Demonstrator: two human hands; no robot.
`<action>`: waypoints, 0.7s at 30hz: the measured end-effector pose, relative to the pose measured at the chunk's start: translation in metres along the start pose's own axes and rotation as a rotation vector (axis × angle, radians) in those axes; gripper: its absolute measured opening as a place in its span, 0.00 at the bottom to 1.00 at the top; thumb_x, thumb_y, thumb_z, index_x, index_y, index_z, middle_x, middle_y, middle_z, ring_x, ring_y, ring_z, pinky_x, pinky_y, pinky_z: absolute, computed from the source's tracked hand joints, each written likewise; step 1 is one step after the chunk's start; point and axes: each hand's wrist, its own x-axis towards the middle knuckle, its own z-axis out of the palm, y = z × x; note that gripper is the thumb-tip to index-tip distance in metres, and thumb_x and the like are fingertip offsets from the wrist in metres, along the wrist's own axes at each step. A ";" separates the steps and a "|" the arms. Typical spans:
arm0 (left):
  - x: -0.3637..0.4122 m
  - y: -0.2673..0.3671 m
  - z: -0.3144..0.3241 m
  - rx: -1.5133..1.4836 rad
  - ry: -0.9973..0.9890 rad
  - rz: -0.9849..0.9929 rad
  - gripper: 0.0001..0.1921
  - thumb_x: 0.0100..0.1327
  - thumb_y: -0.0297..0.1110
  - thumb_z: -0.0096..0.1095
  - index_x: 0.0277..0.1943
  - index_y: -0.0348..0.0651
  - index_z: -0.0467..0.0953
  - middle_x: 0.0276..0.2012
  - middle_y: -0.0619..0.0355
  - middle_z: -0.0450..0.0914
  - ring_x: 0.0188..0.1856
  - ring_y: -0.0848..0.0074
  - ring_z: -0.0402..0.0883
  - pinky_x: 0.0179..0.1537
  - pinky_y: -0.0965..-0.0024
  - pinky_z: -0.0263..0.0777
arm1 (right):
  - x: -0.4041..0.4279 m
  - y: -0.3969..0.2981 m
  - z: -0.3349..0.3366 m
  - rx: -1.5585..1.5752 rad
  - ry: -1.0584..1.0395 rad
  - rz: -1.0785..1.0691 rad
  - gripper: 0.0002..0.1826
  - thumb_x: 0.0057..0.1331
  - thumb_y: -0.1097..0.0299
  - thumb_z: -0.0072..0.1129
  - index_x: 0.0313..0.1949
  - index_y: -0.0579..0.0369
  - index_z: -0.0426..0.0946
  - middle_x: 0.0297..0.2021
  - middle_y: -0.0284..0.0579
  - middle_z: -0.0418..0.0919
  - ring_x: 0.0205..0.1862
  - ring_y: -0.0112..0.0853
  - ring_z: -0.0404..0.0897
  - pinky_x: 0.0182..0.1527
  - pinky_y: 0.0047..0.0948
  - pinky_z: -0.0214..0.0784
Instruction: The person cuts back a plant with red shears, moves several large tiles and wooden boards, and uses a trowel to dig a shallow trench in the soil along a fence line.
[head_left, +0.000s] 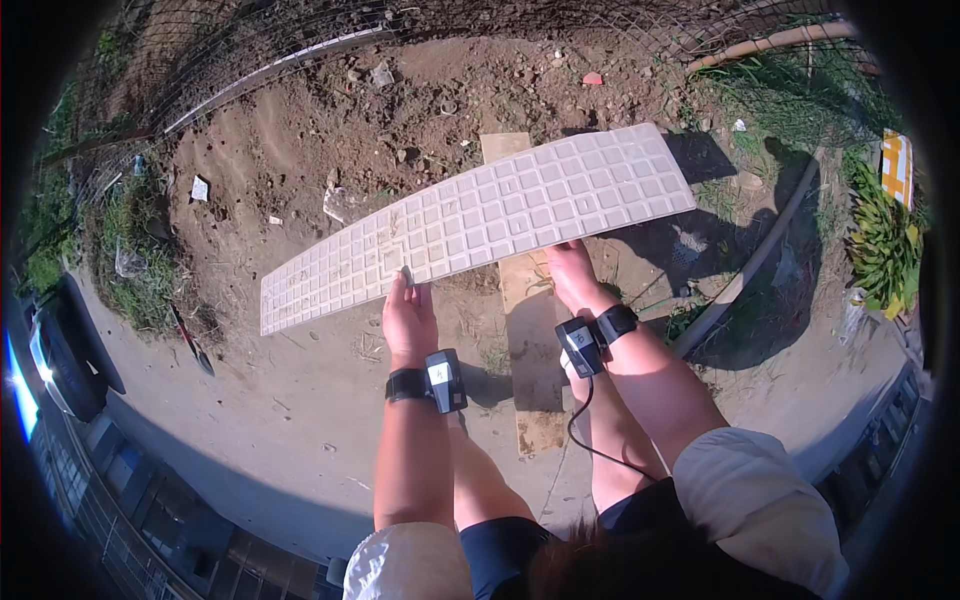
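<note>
A long pale panel (480, 210), patterned with a grid of squares like the back of a ceramic tile, is held out above the ground. It slants up to the right. My left hand (410, 319) grips its near edge left of the middle, one fingertip showing over the edge. Farther right, my right hand (574, 276) holds the same edge, most of its fingers hidden beneath the panel. Under the panel lies a tan plank-like board (529, 322), stained at its near end and running away from me. The panel covers part of this board.
Bare soil with stones (420, 97) spreads beyond the panel, backed by wire mesh (615, 22). A long pole (739, 292) lies at the right, near leafy plants (885, 255). A parked car (64, 360) stands far left. A cable (574, 431) hangs from my right wrist device (579, 346).
</note>
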 end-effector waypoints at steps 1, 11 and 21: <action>-0.003 0.016 -0.028 0.002 0.024 0.023 0.11 0.62 0.32 0.52 0.44 0.36 0.69 0.40 0.59 0.72 0.42 0.77 0.71 0.45 0.76 0.68 | -0.022 -0.024 0.039 0.195 0.031 0.039 0.13 0.61 0.73 0.52 0.46 0.56 0.70 0.43 0.33 0.73 0.47 0.22 0.68 0.51 0.22 0.57; 0.077 0.074 -0.252 -0.064 0.063 0.037 0.09 0.62 0.34 0.52 0.41 0.39 0.70 0.36 0.63 0.72 0.36 0.81 0.70 0.40 0.78 0.67 | -0.073 0.065 0.220 -0.149 0.038 0.334 0.18 0.60 0.70 0.51 0.50 0.60 0.67 0.47 0.39 0.71 0.48 0.26 0.67 0.49 0.25 0.59; 0.153 0.082 -0.366 -0.155 0.092 0.043 0.06 0.61 0.31 0.55 0.35 0.39 0.68 0.34 0.59 0.72 0.33 0.80 0.71 0.42 0.72 0.72 | -0.042 0.212 0.298 -0.147 -0.035 0.106 0.18 0.63 0.67 0.46 0.51 0.61 0.66 0.49 0.41 0.69 0.50 0.30 0.66 0.52 0.27 0.58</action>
